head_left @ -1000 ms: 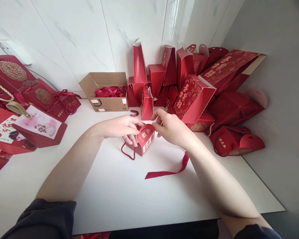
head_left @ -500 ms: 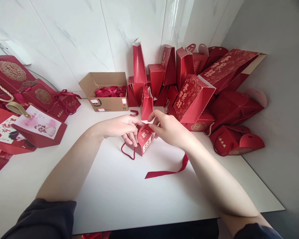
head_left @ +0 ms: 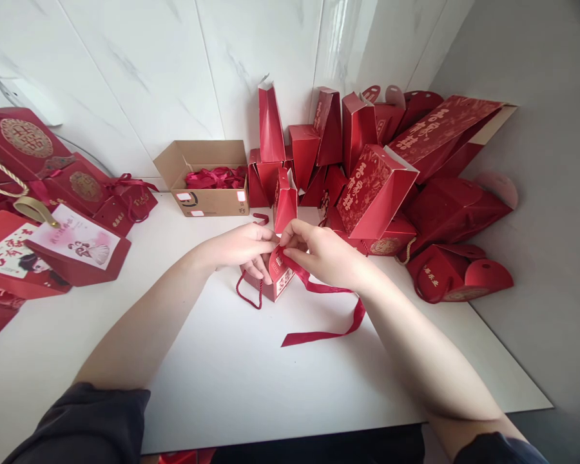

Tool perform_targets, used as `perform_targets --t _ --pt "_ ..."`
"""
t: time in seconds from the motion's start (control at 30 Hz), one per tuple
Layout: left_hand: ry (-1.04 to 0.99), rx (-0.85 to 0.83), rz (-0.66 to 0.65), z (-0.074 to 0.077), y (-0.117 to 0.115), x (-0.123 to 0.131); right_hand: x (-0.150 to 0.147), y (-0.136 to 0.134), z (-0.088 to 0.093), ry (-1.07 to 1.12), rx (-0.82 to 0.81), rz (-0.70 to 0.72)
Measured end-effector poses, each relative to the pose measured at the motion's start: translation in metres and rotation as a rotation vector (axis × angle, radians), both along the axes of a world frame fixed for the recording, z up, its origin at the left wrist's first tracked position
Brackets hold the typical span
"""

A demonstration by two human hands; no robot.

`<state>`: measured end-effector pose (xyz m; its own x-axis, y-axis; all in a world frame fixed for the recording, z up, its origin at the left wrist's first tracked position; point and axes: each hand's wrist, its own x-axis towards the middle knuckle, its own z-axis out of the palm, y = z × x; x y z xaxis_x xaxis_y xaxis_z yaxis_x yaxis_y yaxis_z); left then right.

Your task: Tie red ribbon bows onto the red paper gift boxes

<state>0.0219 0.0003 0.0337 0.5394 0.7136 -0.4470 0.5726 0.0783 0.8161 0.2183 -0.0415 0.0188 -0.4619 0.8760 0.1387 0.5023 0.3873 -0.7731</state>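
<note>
A small red gift box (head_left: 283, 284) with gold and white lettering stands on the white table. My left hand (head_left: 245, 248) is closed on its top flaps from the left, the fingers resting along that side. A red ribbon (head_left: 321, 336) trails from the top of the box, passes under my right wrist and curls forward onto the tabletop. My right hand (head_left: 314, 251) pinches the ribbon between thumb and fingers, right at the top of the box. A twisted red cord handle (head_left: 249, 298) loops out at the box's left. My fingers hide where the ribbon meets the flaps.
Behind my hands, a cardboard carton (head_left: 215, 201) holds more red ribbons. Several red boxes (head_left: 377, 193) are piled along the wall at the back right. More decorated boxes (head_left: 84, 248) stand at the left. The table's front edge (head_left: 290, 440) runs close to me.
My right hand has moved slightly left and now pinches the ribbon at the box top. A stretch of ribbon now shows between that hand and its wrist. The left hand shifted slightly right.
</note>
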Motion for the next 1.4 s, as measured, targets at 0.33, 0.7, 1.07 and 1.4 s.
perform_targets --t 0.33,0.7,1.07,1.4 --pt "0.091 0.211 0.028 0.011 -0.006 -0.007 0.003 0.013 -0.005 0.033 -0.055 -0.018" --pt "-0.008 0.729 0.007 0.018 -0.008 -0.012 0.001 0.02 -0.008 0.201 -0.135 0.067" --pt "0.244 0.688 0.127 0.001 0.015 -0.025 -0.002 0.025 -0.022 0.149 -0.323 0.093" --pt "0.169 0.555 0.069 0.002 0.015 -0.025 -0.007 0.027 -0.026 0.087 -0.315 0.1"
